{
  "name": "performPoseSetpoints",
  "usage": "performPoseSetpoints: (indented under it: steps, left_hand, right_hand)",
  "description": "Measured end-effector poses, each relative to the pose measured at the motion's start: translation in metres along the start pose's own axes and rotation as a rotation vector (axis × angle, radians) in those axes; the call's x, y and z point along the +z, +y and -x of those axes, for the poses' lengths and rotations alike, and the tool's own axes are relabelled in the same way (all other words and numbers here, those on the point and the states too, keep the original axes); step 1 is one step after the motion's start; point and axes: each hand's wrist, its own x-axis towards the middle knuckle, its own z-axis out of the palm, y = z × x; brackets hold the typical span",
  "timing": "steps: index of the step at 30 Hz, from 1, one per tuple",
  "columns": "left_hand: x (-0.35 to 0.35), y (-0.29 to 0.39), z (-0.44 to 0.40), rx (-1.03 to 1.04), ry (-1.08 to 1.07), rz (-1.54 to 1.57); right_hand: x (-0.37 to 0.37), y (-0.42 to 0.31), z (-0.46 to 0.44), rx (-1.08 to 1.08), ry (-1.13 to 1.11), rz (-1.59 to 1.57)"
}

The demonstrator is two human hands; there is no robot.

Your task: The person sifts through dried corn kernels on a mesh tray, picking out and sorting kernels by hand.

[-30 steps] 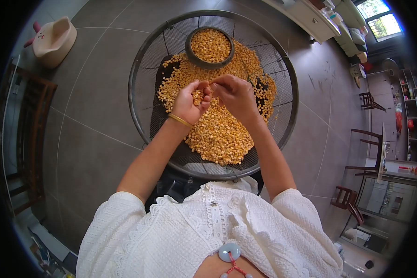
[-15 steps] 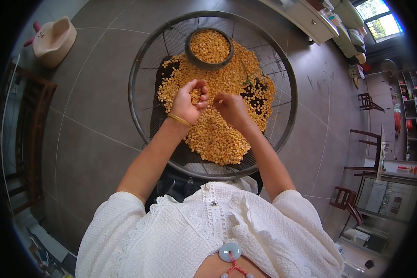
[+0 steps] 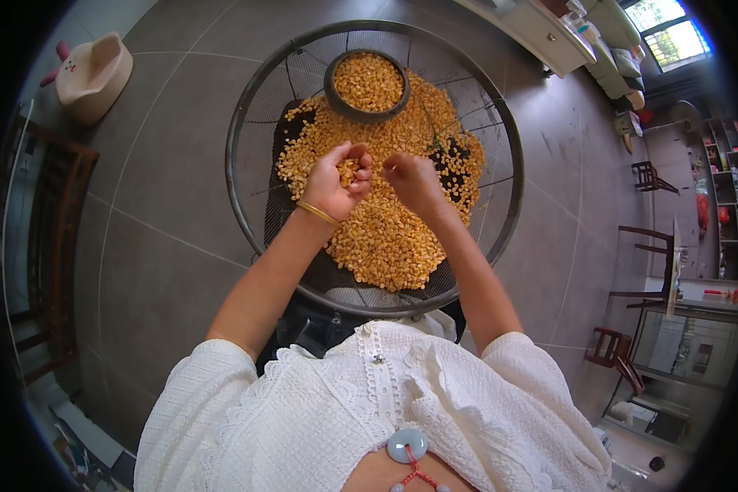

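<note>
Yellow corn kernels [image 3: 385, 246] lie spread over a dark patch in a large round mesh sieve [image 3: 507, 221]. My left hand [image 3: 336, 182], with a yellow band at the wrist, is cupped palm up above them and cradles a small heap of kernels. Just to its right, apart from it, my right hand [image 3: 412, 179] has its fingers curled and pinched together; whatever they hold, if anything, is too small to make out. Beyond both hands, a dark round bowl [image 3: 367, 116] filled with kernels rests on the spread corn.
Grey floor tiles [image 3: 172, 164] surround the sieve. A pale child's seat [image 3: 98, 78] stands at the far left, near a dark wooden chair [image 3: 57, 246]. On the right are a wooden stool [image 3: 608, 348], a chair [image 3: 648, 250] and shelves. A white cabinet [image 3: 549, 41] stands at the back right.
My right hand has shifted slightly right and up, away from the left hand, its fingers still curled. The left hand stays cupped around its kernels.
</note>
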Motion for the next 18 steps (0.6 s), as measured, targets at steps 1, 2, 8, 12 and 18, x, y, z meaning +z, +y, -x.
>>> performPoseSetpoints:
  steps: [1, 2, 8, 12, 18]
  left_hand:
    - [-0.002, 0.001, -0.001, 0.0, -0.018, 0.023]
    - [-0.003, 0.001, -0.001, 0.0, -0.034, 0.046]
    - [-0.005, 0.001, -0.002, 0.022, -0.002, 0.032]
    - [0.008, -0.004, 0.002, 0.071, 0.145, -0.138]
    - [0.001, -0.004, -0.003, -0.055, 0.001, -0.111]
  right_hand:
    - [0.012, 0.004, 0.005, 0.007, -0.02, 0.039]
    - [0.022, 0.01, 0.008, 0.008, -0.049, 0.088]
    - [0.007, 0.004, 0.009, -0.014, 0.041, -0.026]
    - [-0.02, -0.03, 0.01, -0.154, 0.17, -0.291]
    - [-0.02, -0.021, 0.002, 0.003, 0.246, -0.542]
